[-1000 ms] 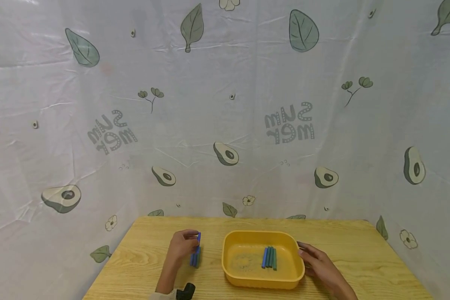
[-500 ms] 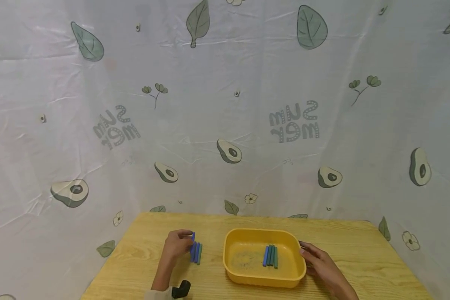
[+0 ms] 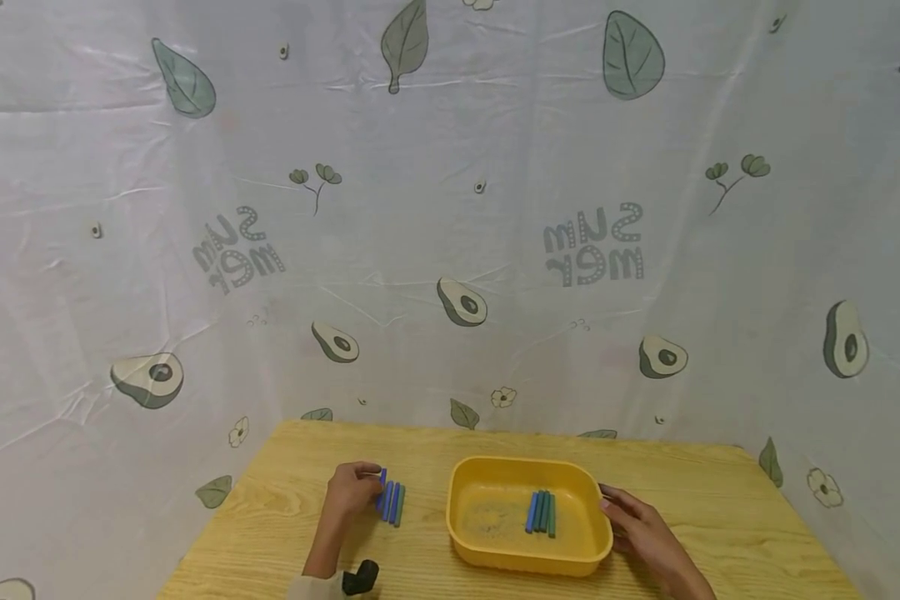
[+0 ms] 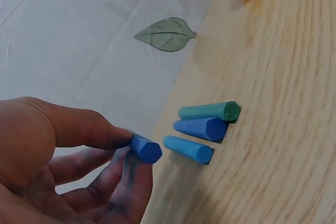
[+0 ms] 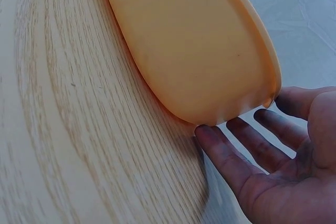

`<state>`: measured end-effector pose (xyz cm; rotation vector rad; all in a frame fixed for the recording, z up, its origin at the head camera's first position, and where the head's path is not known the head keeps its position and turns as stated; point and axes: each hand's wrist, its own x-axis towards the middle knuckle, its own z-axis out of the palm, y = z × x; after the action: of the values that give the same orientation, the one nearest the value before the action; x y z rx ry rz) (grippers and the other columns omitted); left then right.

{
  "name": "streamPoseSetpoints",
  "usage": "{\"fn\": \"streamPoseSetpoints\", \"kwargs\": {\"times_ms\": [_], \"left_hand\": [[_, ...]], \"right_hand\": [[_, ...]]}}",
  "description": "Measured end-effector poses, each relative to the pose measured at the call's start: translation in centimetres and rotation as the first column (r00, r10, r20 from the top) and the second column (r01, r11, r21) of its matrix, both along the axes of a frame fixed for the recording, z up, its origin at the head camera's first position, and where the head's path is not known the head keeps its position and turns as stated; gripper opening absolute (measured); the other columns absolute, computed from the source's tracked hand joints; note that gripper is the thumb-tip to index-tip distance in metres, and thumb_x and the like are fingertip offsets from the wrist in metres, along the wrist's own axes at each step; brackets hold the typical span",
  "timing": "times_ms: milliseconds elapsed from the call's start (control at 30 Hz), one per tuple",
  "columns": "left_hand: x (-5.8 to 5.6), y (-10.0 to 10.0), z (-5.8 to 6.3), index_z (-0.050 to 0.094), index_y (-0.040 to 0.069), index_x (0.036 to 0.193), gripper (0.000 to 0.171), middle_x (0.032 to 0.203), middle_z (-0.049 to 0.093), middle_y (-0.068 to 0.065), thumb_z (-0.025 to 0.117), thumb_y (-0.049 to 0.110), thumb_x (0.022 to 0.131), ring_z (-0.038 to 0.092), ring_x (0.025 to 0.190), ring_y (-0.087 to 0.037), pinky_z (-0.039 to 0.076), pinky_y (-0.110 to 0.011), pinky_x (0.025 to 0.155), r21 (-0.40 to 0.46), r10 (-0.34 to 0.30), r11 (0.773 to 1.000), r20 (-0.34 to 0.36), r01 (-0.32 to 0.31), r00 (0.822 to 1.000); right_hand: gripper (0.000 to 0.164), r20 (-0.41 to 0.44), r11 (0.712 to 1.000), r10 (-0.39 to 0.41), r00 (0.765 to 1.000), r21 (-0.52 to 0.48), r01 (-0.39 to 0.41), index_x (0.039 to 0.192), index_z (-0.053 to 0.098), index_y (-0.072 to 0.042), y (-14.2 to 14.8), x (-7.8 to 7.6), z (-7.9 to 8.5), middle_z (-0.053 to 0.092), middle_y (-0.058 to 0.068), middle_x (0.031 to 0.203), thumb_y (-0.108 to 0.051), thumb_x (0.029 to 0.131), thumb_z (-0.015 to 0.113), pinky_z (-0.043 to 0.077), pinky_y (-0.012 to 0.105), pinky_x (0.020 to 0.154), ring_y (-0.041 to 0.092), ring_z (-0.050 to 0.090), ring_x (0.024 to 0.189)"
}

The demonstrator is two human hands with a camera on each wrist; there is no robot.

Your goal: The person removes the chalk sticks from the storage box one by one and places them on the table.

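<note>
Between thumb and fingers, my left hand [image 3: 351,490] pinches a blue chalk stick [image 4: 149,151]. Just to its right on the table, a light blue chalk stick [image 4: 188,150], a darker blue chalk stick [image 4: 202,128] and a green chalk stick [image 4: 210,110] lie side by side. My right hand [image 3: 647,533] touches the right end of a yellow plastic tray [image 3: 528,563], its fingers [image 5: 231,156] fairly straight against the outer wall and the thumb at the rim. Inside the tray, a blue chalk stick [image 3: 532,512] lies beside several green chalk sticks [image 3: 552,517]. Dark smudges mark both hands' fingers.
The wooden table [image 3: 727,517] ends at a pale hanging sheet [image 3: 390,250] printed with leaves and avocados. Dusty smears mark the tray floor [image 3: 487,521]. A black strap piece [image 3: 360,577] sits at the left wrist.
My left hand has moved left with its blue chalk stick, and the row of sticks on the table shows more fully beside it. The right hand stays at the tray.
</note>
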<state>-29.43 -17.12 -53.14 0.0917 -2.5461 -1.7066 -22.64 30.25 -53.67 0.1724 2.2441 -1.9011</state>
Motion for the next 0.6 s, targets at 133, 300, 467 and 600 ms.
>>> {"fn": "streamPoseSetpoints", "kwargs": {"times_ms": [133, 300, 467, 600], "left_hand": [[-0.3, 0.0, -0.8, 0.074, -0.013, 0.117, 0.035, 0.102, 0.078, -0.026, 0.070, -0.005, 0.084, 0.076, 0.083, -0.024, 0.063, -0.037, 0.068, -0.043, 0.001, 0.999, -0.015, -0.002, 1.000], [-0.5, 0.2, -1.5, 0.077, -0.010, 0.113, 0.034, 0.098, 0.080, -0.022, 0.070, -0.003, 0.080, 0.075, 0.083, -0.025, 0.060, -0.035, 0.066, -0.133, 0.025, 0.991, -0.031, -0.029, 0.999], [-0.3, 0.3, -1.7, 0.077, -0.009, 0.112, 0.034, 0.098, 0.080, -0.022, 0.069, -0.002, 0.079, 0.076, 0.085, -0.028, 0.061, -0.038, 0.068, -0.194, 0.021, 0.981, -0.040, -0.028, 0.999], [-0.1, 0.3, -1.6, 0.077, -0.010, 0.113, 0.033, 0.094, 0.080, -0.020, 0.072, -0.001, 0.081, 0.076, 0.083, -0.030, 0.062, -0.043, 0.069, -0.226, -0.005, 0.974, -0.056, -0.008, 0.998]], "right_hand": [[0.065, 0.005, 1.000, -0.015, 1.000, 0.004, 0.015, 0.165, 0.034, 0.003, -0.1, -0.1, -0.1, 0.037, 0.034, 0.166, -0.036, 0.115, 0.050, 0.063, 0.048, 0.098, 0.042, 0.062, 0.138], [0.065, 0.015, 1.000, -0.027, 1.000, 0.008, 0.026, 0.165, 0.035, 0.003, 0.0, -0.2, -0.3, 0.039, 0.034, 0.166, -0.035, 0.115, 0.049, 0.063, 0.049, 0.097, 0.040, 0.065, 0.135], [0.065, 0.008, 1.000, -0.023, 1.000, 0.005, 0.023, 0.165, 0.035, 0.003, -0.1, -0.1, -0.1, 0.039, 0.034, 0.166, -0.036, 0.115, 0.050, 0.063, 0.049, 0.097, 0.040, 0.064, 0.136], [0.067, 0.003, 1.000, -0.016, 1.000, 0.004, 0.016, 0.165, 0.034, 0.003, -0.2, 0.0, -0.1, 0.038, 0.034, 0.166, -0.037, 0.115, 0.051, 0.063, 0.049, 0.097, 0.040, 0.065, 0.134]]}}
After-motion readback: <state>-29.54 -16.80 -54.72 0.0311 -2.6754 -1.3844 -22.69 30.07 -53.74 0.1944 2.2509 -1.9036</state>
